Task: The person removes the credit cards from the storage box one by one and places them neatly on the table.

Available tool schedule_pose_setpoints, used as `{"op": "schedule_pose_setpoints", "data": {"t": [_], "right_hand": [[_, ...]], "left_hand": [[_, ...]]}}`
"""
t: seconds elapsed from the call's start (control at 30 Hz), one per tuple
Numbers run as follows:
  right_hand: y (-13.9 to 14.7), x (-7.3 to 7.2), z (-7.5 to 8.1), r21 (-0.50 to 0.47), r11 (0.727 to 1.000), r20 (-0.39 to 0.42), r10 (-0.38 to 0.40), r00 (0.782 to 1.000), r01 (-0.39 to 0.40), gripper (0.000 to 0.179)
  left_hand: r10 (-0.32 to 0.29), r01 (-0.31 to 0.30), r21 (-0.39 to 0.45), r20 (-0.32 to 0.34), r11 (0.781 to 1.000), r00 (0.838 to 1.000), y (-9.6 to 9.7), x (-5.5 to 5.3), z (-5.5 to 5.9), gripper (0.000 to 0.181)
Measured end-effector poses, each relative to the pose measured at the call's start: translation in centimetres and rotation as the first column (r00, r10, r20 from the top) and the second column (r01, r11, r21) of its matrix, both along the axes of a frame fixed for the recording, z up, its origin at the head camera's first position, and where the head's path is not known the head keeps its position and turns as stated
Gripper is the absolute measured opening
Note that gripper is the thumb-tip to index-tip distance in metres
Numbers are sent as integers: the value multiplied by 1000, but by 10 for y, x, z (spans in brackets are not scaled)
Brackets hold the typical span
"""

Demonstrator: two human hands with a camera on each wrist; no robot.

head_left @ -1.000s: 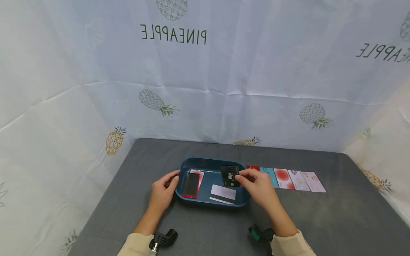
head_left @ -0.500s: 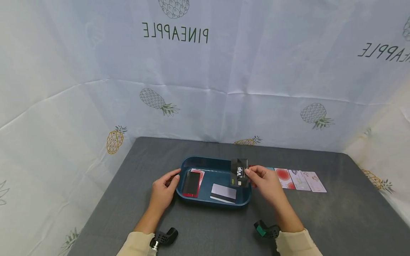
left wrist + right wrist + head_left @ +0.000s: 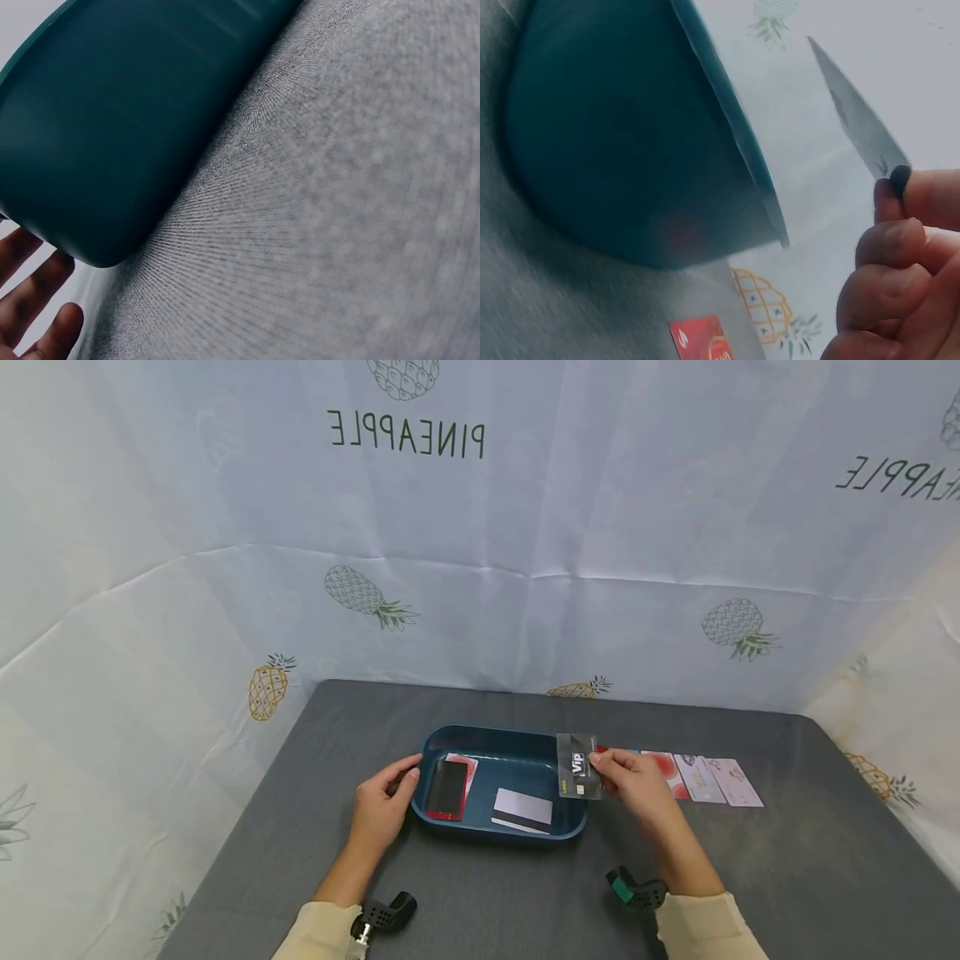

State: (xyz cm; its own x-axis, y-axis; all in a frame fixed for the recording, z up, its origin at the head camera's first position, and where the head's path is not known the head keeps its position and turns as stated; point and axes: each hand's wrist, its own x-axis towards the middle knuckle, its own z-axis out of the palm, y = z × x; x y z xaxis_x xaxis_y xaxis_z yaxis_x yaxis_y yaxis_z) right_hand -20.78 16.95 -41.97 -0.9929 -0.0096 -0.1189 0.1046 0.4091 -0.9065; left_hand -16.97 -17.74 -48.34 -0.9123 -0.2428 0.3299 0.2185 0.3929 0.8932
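My right hand (image 3: pixel 636 781) pinches a black VIP card (image 3: pixel 577 766) between thumb and fingertips, above the right end of a dark blue tray (image 3: pixel 491 737). The right wrist view shows this card (image 3: pixel 859 112) nearly edge-on, higher than the tray's rim. At the tray's left end, my left hand (image 3: pixel 380 806) rests its fingertips on the rim; in the left wrist view, extended fingers (image 3: pixel 34 296) touch the outer wall. Inside the tray, a black-and-red card (image 3: pixel 447 789) overlaps a red-and-white one (image 3: pixel 471 768) on the left. A white card with a dark stripe (image 3: pixel 522 806) lies nearer the front.
Right of the tray, a row of cards lies on the grey table (image 3: pixel 480 902): a red card (image 3: pixel 701 339), a teal one partly behind my right hand, a white one with red circles (image 3: pixel 670 768), and pale cards (image 3: pixel 735 782) at the end. A pineapple-print curtain (image 3: pixel 510 527) hangs behind.
My right hand has carried the VIP card rightward from over the tray's interior to its right edge, and the card has tilted. My left hand has stayed at the tray.
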Motion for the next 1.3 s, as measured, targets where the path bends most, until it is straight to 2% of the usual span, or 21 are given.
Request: {"op": "schedule_pose_setpoints", "data": {"t": [0.07, 0.2, 0.27, 0.47, 0.73, 1.0, 1.13, 1.23, 1.3], "right_hand": [[4, -1, 0, 7, 1000, 6, 12, 1000, -12, 36], [14, -3, -1, 2, 998, 22, 56, 998, -56, 35], [19, -3, -2, -7, 997, 26, 82, 996, -82, 34], [32, -5, -1, 4, 991, 61, 135, 989, -135, 34], [45, -9, -9, 126, 976, 97, 169, 981, -180, 34], [78, -9, -13, 85, 970, 138, 214, 967, -227, 37], [89, -10, -20, 98, 939, 178, 309, 934, -329, 33], [90, -12, -27, 96, 896, 200, 409, 890, -433, 31], [88, -14, -31, 83, 877, 219, 447, 867, -473, 31]], "left_hand": [[0, 0, -8, -8, 1000, 1000, 0, 0, -1, 23], [-3, 3, -5, -18, 1000, 1000, -5, -7, -15, 23], [-15, 15, -3, -30, 1000, 999, -7, -9, -19, 23], [-27, 27, -14, -26, 1000, 999, -9, -9, -17, 24], [-20, 20, -22, -8, 1000, 1000, -8, -8, -16, 24], [-30, 30, -6, -31, 1000, 999, -9, -8, -18, 23], [-39, 39, 1, -47, 999, 998, -9, -8, -18, 23], [-39, 39, -1, -49, 999, 998, -9, -8, -19, 23], [-36, 36, 0, -50, 999, 998, -9, -8, -20, 23]]}}
